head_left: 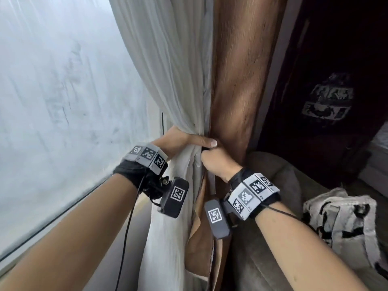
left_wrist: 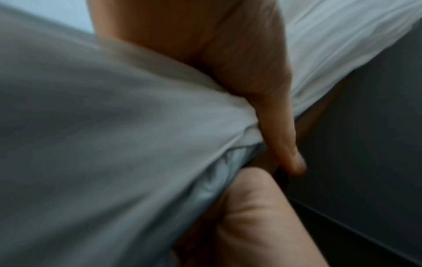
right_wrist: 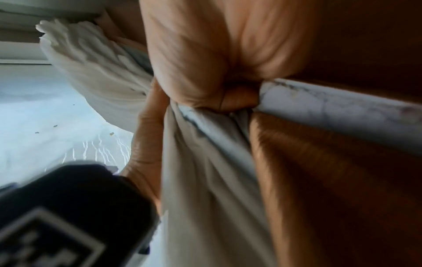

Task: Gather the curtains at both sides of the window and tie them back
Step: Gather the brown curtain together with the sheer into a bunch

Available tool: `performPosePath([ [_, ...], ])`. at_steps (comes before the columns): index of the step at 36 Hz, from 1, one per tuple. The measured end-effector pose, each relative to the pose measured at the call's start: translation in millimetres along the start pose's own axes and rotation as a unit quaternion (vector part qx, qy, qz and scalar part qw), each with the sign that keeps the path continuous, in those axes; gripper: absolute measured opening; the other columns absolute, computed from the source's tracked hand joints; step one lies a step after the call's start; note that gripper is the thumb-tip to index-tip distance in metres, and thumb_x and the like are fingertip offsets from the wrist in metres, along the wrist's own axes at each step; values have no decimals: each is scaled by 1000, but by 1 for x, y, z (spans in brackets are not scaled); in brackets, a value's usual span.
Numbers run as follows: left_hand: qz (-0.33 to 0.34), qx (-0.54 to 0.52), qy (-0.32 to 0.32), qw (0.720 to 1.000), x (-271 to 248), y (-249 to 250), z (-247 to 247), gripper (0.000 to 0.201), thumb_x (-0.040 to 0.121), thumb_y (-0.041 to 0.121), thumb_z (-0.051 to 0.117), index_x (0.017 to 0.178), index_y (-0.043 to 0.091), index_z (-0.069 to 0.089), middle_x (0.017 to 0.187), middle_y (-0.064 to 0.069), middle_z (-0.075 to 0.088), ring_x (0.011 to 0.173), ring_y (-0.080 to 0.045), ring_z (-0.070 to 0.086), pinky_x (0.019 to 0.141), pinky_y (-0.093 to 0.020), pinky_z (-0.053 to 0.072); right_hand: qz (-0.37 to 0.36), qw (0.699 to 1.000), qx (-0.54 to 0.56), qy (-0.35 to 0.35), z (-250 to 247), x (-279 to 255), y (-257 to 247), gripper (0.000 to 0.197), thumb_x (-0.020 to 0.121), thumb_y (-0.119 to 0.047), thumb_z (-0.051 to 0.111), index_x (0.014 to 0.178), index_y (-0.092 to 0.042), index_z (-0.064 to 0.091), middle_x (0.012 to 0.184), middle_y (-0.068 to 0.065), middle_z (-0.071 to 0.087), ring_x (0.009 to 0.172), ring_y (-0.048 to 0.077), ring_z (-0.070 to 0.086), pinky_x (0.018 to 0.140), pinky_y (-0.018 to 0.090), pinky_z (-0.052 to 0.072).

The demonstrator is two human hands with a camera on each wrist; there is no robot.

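A white sheer curtain (head_left: 168,59) and a brown curtain (head_left: 237,76) hang bunched together at the right side of the window (head_left: 63,80). My left hand (head_left: 184,139) wraps round the white bundle from the left, thumb lying across its front. Just below that thumb, my right hand (head_left: 216,162) is curled into the seam between white and brown cloth; what it grips is hidden. In the left wrist view the left thumb (left_wrist: 283,137) presses the white fabric (left_wrist: 114,135), and the right hand (left_wrist: 251,207) shows below. The right wrist view shows the right hand (right_wrist: 217,75) bunching pale cloth (right_wrist: 205,162).
A grey-brown upholstered seat (head_left: 273,206) stands close on the right with a black-and-white patterned bag (head_left: 344,225) on it. Dark furniture (head_left: 336,59) fills the far right. The window sill (head_left: 63,223) runs along the lower left.
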State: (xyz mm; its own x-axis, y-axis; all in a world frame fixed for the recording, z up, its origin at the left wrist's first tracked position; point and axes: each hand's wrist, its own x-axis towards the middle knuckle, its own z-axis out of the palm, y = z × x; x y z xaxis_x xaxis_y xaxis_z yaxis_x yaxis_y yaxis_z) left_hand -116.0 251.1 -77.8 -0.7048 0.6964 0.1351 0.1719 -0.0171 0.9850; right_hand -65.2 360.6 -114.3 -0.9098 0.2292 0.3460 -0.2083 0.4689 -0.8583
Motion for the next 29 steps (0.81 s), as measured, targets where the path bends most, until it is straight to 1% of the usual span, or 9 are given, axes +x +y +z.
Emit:
performPosePath([
  [4,15,-22,82,996,5,-7,6,27,74,-3,75,92,14,65,82,4,73,76,-6,71,65,-18,55,-11,999,0,-41,1,3,0,46,78,15,41,116,1,62,116,11,63,114,14,53,95,20,39],
  [8,27,-44,192,980,9,-12,4,21,77,1,76,90,12,63,86,-1,68,75,-8,66,58,-15,53,17,997,-41,-66,-3,5,7,13,68,-1,52,72,-6,64,71,5,62,72,19,58,67,33,44],
  [12,28,-41,236,970,8,-14,-8,36,77,8,79,105,19,58,98,11,63,89,-3,58,68,-13,46,38,991,39,118,-20,11,11,10,70,-13,66,80,-17,67,76,0,69,77,15,65,73,31,51],
  [15,22,-43,235,971,0,-13,-17,46,76,6,79,111,21,53,96,17,60,84,7,55,64,-8,42,-1,950,-58,306,-39,21,19,51,67,-26,81,109,-13,55,107,2,59,102,19,58,93,32,46],
  [18,22,-35,218,975,-10,-11,-20,41,75,1,77,102,23,55,92,19,60,66,20,57,53,1,41,70,963,-62,251,-47,29,25,101,59,-43,88,136,-9,34,137,11,41,129,23,40,111,33,33],
  [22,10,-29,193,981,-21,-8,-21,35,76,-8,72,93,20,62,83,18,69,67,15,64,59,-2,45,98,976,25,191,-42,38,27,114,60,-35,90,149,-11,22,146,7,42,133,19,42,113,32,33],
  [25,-2,-20,192,981,-29,-9,-24,26,75,-11,70,93,7,65,86,6,73,70,5,68,59,-5,48,93,975,62,191,-37,42,22,86,65,-24,88,137,-9,43,128,1,57,116,15,55,97,19,43],
  [27,-8,-14,203,979,-33,-10,-26,26,75,-10,69,100,-12,63,98,-14,70,77,-8,68,63,-9,50,57,981,64,172,-29,43,20,42,69,-20,86,102,-13,62,95,-5,65,90,13,62,71,12,46],
  [29,-5,-19,215,976,-34,-12,-31,30,74,-9,70,103,-4,64,104,-11,69,81,-8,68,64,-9,51,16,983,41,179,-18,43,16,31,69,-19,86,74,-19,55,74,-8,62,69,9,59,64,21,46],
])
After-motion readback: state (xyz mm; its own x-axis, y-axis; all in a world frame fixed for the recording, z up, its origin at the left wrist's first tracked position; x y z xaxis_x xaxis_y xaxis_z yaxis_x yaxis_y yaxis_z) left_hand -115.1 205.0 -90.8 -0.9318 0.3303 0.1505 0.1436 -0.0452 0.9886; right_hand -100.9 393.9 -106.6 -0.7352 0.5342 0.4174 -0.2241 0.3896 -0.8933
